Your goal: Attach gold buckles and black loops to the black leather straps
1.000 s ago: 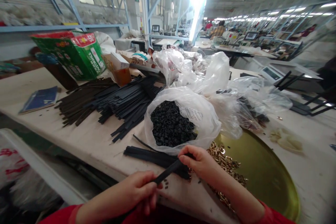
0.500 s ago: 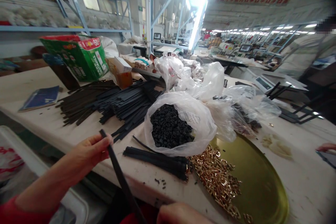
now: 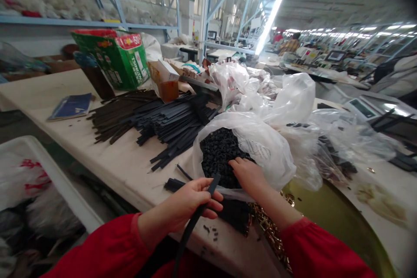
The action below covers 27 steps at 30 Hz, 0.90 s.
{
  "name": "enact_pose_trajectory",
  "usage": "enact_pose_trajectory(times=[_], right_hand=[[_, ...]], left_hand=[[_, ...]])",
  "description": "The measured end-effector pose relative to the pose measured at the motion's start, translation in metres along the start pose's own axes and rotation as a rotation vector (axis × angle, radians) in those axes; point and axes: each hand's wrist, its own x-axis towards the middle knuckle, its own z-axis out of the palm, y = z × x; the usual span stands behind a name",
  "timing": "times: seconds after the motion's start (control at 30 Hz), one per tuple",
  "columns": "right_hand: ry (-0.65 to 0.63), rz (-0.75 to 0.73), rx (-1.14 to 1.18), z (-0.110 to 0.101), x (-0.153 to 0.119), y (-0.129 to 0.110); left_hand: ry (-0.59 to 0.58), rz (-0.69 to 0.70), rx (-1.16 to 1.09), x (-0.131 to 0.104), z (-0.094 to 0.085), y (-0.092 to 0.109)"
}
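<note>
Between the thumb and fingers of my left hand point(image 3: 198, 202) is a black strap point(image 3: 189, 230); its short end points up and the long end hangs toward my lap. My right hand point(image 3: 249, 176) reaches into the mouth of a white plastic bag point(image 3: 273, 139). Its fingers are stretched out, and the fingertips touch the small black loops point(image 3: 218, 152) heaped inside. Whether a loop is between them is hidden. Under my hands lies a bundle of black straps point(image 3: 236, 215) with metal pieces at its right end. Gold-coloured buckles point(image 3: 270, 230) lie partly behind my right forearm.
A gold oval tray point(image 3: 352, 226) holds the buckles at right. More dark straps point(image 3: 169, 121) spread across the table, near a green carton point(image 3: 120, 61) and a blue notebook point(image 3: 71, 106). Clear plastic bags point(image 3: 293, 95) crowd the back. A white bin point(image 3: 65, 178) stands at lower left.
My right hand has risen from the lower edge into the bag of loops. My left hand has moved right, nearer the bag, still with the strap. The view has shifted left.
</note>
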Motion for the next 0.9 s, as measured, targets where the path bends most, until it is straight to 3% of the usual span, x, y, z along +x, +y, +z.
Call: enact_pose_trajectory(times=[0.17, 0.3, 0.43, 0.53, 0.6, 0.77, 0.9], right_hand=[[-0.026, 0.041, 0.071, -0.003, -0.007, 0.004], [0.007, 0.098, 0.238, 0.003, -0.009, 0.013], [0.104, 0.202, 0.507, 0.003, -0.011, 0.021], [0.137, 0.242, 0.750, -0.003, -0.022, 0.014], [0.132, 0.258, 0.988, -0.007, -0.036, 0.000], [0.032, 0.499, 2.053, -0.007, -0.072, -0.044], [0.003, 0.583, 2.283, -0.002, -0.086, -0.067]], left_hand=[[-0.008, -0.021, -0.021, 0.002, 0.001, -0.001], [-0.015, 0.090, 0.050, -0.004, -0.009, 0.010], [0.028, 0.234, 0.315, -0.019, -0.024, 0.032], [0.015, 0.212, 0.498, -0.025, -0.020, 0.031], [-0.013, 0.189, 0.524, -0.023, -0.011, 0.020], [0.002, 0.272, 0.546, -0.013, 0.011, -0.013], [-0.013, 0.296, 0.639, -0.012, 0.017, -0.022]])
